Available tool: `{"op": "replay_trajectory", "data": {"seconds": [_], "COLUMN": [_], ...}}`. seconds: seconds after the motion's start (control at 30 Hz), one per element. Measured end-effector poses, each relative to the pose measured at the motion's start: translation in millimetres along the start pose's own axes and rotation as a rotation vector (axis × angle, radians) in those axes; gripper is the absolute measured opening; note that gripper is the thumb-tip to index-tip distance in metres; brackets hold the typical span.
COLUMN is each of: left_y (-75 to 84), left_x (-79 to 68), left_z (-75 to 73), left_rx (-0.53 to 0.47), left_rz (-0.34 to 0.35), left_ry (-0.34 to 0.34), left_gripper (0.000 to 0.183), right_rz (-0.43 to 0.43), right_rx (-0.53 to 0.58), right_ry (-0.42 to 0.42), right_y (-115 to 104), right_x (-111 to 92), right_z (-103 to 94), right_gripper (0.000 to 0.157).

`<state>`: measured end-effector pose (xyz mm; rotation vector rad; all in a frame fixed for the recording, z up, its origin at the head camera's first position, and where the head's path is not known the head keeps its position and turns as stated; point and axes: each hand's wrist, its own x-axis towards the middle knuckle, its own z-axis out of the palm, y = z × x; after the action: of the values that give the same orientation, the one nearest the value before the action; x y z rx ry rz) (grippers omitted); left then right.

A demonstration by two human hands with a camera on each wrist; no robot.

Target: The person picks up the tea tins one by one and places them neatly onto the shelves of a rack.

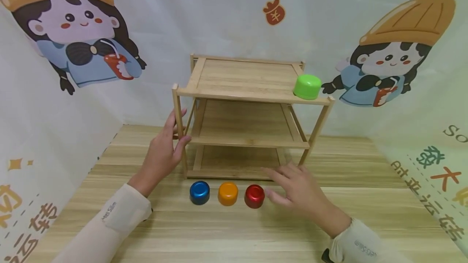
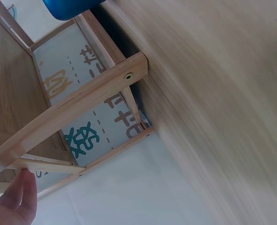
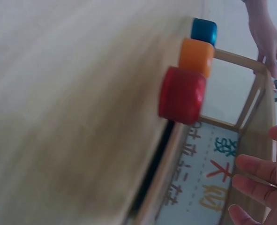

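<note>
My left hand (image 1: 164, 150) grips the front left post of a three-tier wooden shelf (image 1: 248, 97), thumb in front and fingers behind. In the left wrist view its fingertips (image 2: 25, 190) meet a side rail. My right hand (image 1: 302, 188) is over the table by the shelf's lower right, fingers loosely spread with nothing in them. Beside its thumb stands a shiny red round cap (image 1: 254, 196). An orange cap (image 1: 228, 194) and a blue cap (image 1: 199, 192) stand left of it, forming a row. A bright green cap (image 1: 307, 87) sits on the top tier's front right corner.
The shelf's middle tier (image 1: 248, 123) and bottom tier (image 1: 237, 158) lie below the top board. Light wood-grain tabletop (image 1: 175, 234) extends in front of the row. A white printed cloth (image 1: 226, 15) hangs behind and along both sides.
</note>
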<state>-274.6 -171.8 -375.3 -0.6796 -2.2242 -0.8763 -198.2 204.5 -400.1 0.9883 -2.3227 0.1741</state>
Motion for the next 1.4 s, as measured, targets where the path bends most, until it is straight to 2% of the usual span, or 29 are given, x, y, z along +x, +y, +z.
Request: {"op": "replay_trajectory", "data": {"seconds": [0.1,0.37,0.93,1.4], "left_y": [-0.2,-1.6,-2.0,-1.2], "left_x": [-1.6,-3.4,-1.4,0.0], "left_z": [0.7,2.5,-0.2,0.5], "left_rx": [0.001,0.003,0.014,0.015], "left_rz": [-0.003,0.005,0.026,0.041], "left_ry": [-0.002,-0.001,0.016,0.018], "left_gripper": [0.084,0.083,0.085,0.086], "right_rz": [0.014,0.101,0.082,0.086], "right_rx": [0.014,0.048,0.074,0.059], "right_ry": [-0.016,-0.146,-0.129,-0.187], "right_y": [-5,-16,-17,-15], "right_x": [-6,-15,-10,-9], "right_z": [10.2,27.3,38.1,43.4], "right_gripper": [0.049,0.049,0.047,0.051]}}
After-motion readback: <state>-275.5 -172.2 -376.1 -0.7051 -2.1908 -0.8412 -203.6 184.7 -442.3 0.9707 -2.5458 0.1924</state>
